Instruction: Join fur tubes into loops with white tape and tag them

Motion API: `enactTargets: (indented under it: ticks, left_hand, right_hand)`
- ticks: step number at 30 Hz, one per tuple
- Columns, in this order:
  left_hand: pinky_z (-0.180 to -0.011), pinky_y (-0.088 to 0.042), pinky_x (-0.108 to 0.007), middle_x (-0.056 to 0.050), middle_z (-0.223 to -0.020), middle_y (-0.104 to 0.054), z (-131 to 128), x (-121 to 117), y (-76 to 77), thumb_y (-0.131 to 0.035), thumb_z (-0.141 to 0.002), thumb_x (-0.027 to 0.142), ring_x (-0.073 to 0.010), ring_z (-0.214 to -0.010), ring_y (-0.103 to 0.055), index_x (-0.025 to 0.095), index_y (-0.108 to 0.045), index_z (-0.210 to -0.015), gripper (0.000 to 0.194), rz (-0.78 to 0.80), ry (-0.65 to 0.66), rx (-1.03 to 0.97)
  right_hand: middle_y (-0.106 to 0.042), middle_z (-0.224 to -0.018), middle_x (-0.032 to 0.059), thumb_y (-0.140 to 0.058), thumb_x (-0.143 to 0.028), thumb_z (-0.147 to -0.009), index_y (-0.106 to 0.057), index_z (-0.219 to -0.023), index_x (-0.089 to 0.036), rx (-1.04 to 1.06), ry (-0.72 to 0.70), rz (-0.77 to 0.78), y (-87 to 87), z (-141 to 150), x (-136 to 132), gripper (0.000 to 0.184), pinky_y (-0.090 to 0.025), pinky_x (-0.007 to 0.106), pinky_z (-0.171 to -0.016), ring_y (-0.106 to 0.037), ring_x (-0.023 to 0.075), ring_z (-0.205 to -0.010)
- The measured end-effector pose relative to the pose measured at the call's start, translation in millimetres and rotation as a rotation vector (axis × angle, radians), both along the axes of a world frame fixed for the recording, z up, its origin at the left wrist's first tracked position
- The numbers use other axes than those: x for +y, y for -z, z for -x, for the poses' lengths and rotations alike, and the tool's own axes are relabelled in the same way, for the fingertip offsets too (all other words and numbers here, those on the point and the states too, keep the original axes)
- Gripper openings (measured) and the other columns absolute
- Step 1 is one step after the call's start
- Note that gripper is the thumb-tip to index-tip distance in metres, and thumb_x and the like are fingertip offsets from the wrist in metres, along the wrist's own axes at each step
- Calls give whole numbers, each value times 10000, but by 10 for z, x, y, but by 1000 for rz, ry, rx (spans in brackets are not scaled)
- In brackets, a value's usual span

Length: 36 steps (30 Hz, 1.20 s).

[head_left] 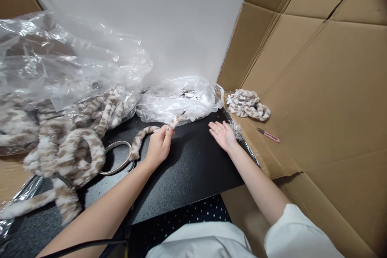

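Note:
My left hand (159, 145) is closed around a brown-and-white furry strip (139, 140). The strip curves away on the left of the fist, and its other end pokes out on the right with a thin dark tip. My right hand (223, 135) is open, palm up with fingers stretched, holding nothing above the right side of the black tabletop (193, 169). A thin beige ring (130, 153) lies left of the strip. Beside it is a pile of similar furry pieces (65, 155), some looped.
A large clear plastic bag (90, 60) covers part of the pile. Behind my hands lies a white plastic bag (178, 98) with small contents. At right, furry loops (248, 105) and a pink-handled tool (268, 134) rest on cardboard. A tall cardboard wall (329, 88) borders the right side.

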<state>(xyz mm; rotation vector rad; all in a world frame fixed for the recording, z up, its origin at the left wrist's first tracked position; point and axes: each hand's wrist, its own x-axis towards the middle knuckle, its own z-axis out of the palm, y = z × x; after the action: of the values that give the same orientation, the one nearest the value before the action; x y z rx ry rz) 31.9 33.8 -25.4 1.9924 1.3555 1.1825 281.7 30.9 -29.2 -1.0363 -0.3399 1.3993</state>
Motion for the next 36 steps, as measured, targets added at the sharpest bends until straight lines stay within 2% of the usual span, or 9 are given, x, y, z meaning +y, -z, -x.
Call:
enactTargets:
  ticks: [4,10,13,17,21,24,27,30,36]
  left_hand:
    - [-569,-338,-251,22,-587,-507,-11,16,19,-363,-920,369,-146,-554,-468,199,-500,-703,308,-5,9,-3]
    - [-562,-337,-252,24,-580,-498,-12,13,18,-368,-919,363,-146,-546,-465,200,-499,-706,299,-14,8,-3]
    - [-553,-335,-254,27,-574,-487,-9,2,5,-365,-920,357,-144,-530,-453,198,-512,-728,289,-8,2,-6]
    - [-543,-328,-257,29,-562,-464,-13,-2,1,-367,-916,368,-145,-523,-445,202,-485,-697,299,-2,7,3]
    - [-546,-328,-259,28,-568,-462,-10,-2,4,-362,-913,386,-148,-533,-451,205,-470,-685,310,8,10,4]
    - [-548,-327,-260,31,-567,-459,-7,1,5,-352,-916,392,-149,-531,-448,206,-475,-698,311,24,13,0]
    - [-559,-332,-260,27,-574,-470,-13,4,7,-351,-916,398,-152,-545,-459,207,-475,-694,318,21,22,4]
    - [-564,-336,-258,23,-579,-475,-21,3,7,-350,-915,397,-154,-559,-466,211,-451,-672,323,18,30,9]
    - [-556,-340,-258,26,-575,-476,-11,-3,-2,-343,-918,403,-153,-542,-460,210,-477,-697,322,30,18,22]
  right_hand:
    - [-674,-1197,55,-412,-323,-939,-584,-1074,-246,-83,148,-50,-24,-203,26,232,-380,350,-1097,-516,124,-1276]
    - [-711,-1126,85,-525,-331,-875,-683,-969,-199,-47,-60,-116,49,524,-235,226,-401,442,-1064,-640,217,-1114]
    - [-712,-1115,93,-509,-339,-882,-689,-946,-189,-12,-78,-105,96,733,-147,242,-421,447,-1045,-655,222,-1082]
    - [-682,-1159,84,-427,-346,-933,-647,-980,-206,-22,82,-81,114,558,224,265,-427,429,-1042,-615,197,-1150]
    - [-607,-1255,78,-355,-348,-992,-579,-1151,-211,-86,305,-65,99,211,533,306,-443,415,-1022,-568,179,-1197]
    - [-536,-1334,101,-486,-382,-960,-533,-1257,-185,-163,439,-70,91,45,598,360,-450,479,-995,-543,240,-1199]
    - [-419,-1474,59,-411,-383,-969,-484,-1326,-243,-256,481,-95,77,54,526,391,-329,437,-1114,-377,198,-1373]
    - [-374,-1524,15,-438,-359,-918,-494,-1321,-269,-331,401,-152,54,261,323,417,-207,372,-1174,-278,133,-1432]
    - [-540,-1400,38,-593,-359,-845,-625,-1154,-274,-249,15,-253,59,681,-247,323,-290,390,-1139,-477,183,-1320]
